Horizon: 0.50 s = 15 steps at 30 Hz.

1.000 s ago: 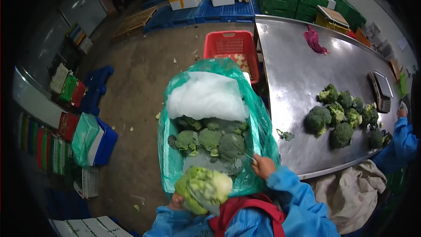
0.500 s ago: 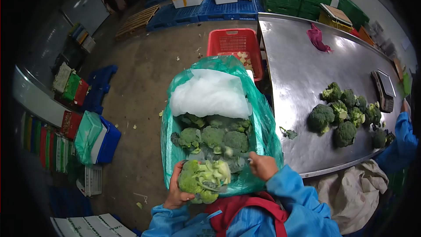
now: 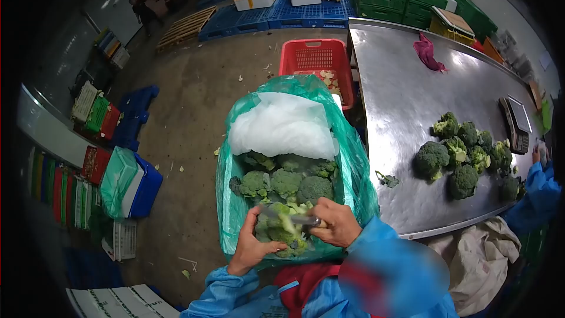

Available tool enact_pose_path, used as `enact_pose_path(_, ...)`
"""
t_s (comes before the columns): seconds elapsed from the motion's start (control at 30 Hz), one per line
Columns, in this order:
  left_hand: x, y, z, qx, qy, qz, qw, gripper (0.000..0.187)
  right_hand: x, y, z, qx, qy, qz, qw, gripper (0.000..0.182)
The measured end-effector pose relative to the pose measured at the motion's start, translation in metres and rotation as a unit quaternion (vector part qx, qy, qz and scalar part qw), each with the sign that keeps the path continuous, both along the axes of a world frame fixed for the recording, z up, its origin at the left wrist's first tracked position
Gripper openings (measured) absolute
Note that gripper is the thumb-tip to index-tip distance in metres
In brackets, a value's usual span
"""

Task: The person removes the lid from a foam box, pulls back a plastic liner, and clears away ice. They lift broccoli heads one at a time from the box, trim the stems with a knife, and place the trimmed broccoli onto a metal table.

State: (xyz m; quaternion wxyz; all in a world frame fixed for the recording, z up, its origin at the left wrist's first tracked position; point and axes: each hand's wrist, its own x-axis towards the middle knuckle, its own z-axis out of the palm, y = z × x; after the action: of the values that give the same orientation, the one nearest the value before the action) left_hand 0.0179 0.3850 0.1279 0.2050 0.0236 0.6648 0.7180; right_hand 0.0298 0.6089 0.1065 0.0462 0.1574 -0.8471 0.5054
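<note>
Here, over the near end of the green-lined box (image 3: pixel 226 206), the left hand (image 3: pixel 250 244) is cradling a broccoli head (image 3: pixel 281 234), and the right hand (image 3: pixel 335 224) is working with a knife (image 3: pixel 301 219). The head is sitting with pale stalks facing up, presumably so the blade can be reaching them; holding it above the box is probably letting any drops land inside. Blur is hiding whether the edge is biting.

Further in, more heads (image 3: pixel 286 184) are lying side by side, and a white sheet (image 3: pixel 279 126) is covering the box's far end, perhaps being folded back for access. Right of the box, loose broccoli (image 3: pixel 431 159) is waiting in a cluster on the metal table (image 3: pixel 391 97), seemingly within easy reach.

Now the hands: the left is half open, curving in a C, fingers wrapping the head's outer side and thumb pressing the near side. The right is closing snugly round the handle, knuckles up, forearm slanting in from the box's near right corner, blade pointing left across the stalks.
</note>
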Motion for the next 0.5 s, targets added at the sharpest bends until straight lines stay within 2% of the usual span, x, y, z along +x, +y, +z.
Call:
enact_pose_path(0.03,0.0,0.003,-0.001,-0.001,-0.001,0.002,1.0,0.09,-0.003,-0.004,-0.006,-0.043,0.084,-0.055,0.994,0.014)
enact_pose_path(0.07,0.001,0.008,-0.003,-0.025,0.024,0.004,0.999,0.089,-0.005,-0.008,-0.013,-0.044,0.083,-0.054,0.994,0.014)
enact_pose_path(0.1,0.001,0.012,-0.005,-0.048,0.051,0.005,0.998,0.088,-0.006,-0.011,-0.023,-0.177,-0.031,-0.131,0.975,0.013)
enact_pose_path(0.13,0.0,0.014,-0.009,-0.048,0.052,0.005,0.997,0.088,-0.009,-0.012,-0.033,-0.302,-0.142,-0.204,0.92,0.013)
enact_pose_path(0.17,-0.003,0.018,-0.01,-0.098,0.104,-0.008,0.99,0.086,-0.01,-0.012,-0.038,-0.348,-0.205,-0.233,0.885,0.012)
enact_pose_path(0.2,-0.004,0.021,-0.008,-0.147,0.152,-0.021,0.977,0.085,-0.008,-0.011,-0.042,-0.348,-0.205,-0.233,0.885,0.012)
enact_pose_path(0.23,-0.005,0.022,-0.006,-0.192,0.192,-0.031,0.962,0.083,-0.006,-0.01,-0.045,-0.409,-0.247,-0.256,0.84,0.011)
enact_pose_path(0.27,-0.005,0.024,-0.004,-0.191,0.19,-0.033,0.962,0.083,-0.003,-0.008,-0.049,-0.467,-0.289,-0.279,0.788,0.01)
enact_pose_path(0.3,-0.005,0.027,0.0,-0.219,0.21,-0.054,0.951,0.083,-0.001,-0.005,-0.05,-0.436,-0.267,-0.301,0.805,0.007)
enact_pose_path(0.37,-0.002,0.028,0.001,-0.244,0.23,-0.077,0.939,0.083,-0.003,0.036,-0.054,-0.215,-0.24,-0.292,0.9,0.014)
enact_pose_path(0.4,0.002,0.02,-0.004,-0.196,0.184,-0.087,0.959,0.083,-0.009,0.062,-0.062,-0.357,-0.216,-0.401,0.816,0.024)
enact_pose_path(0.43,0.002,0.015,-0.006,-0.149,0.137,-0.096,0.975,0.083,-0.007,0.105,-0.089,-0.385,-0.213,-0.361,0.823,0.024)
enact_pose_path(0.47,-0.001,0.014,-0.006,-0.149,0.137,-0.097,0.974,0.083,-0.005,0.116,-0.092,-0.347,-0.156,-0.389,0.839,0.024)
enact_pose_path(0.5,-0.004,0.014,-0.005,-0.203,0.158,-0.105,0.961,0.083,-0.001,0.114,-0.071,-0.313,-0.214,-0.347,0.858,0.022)
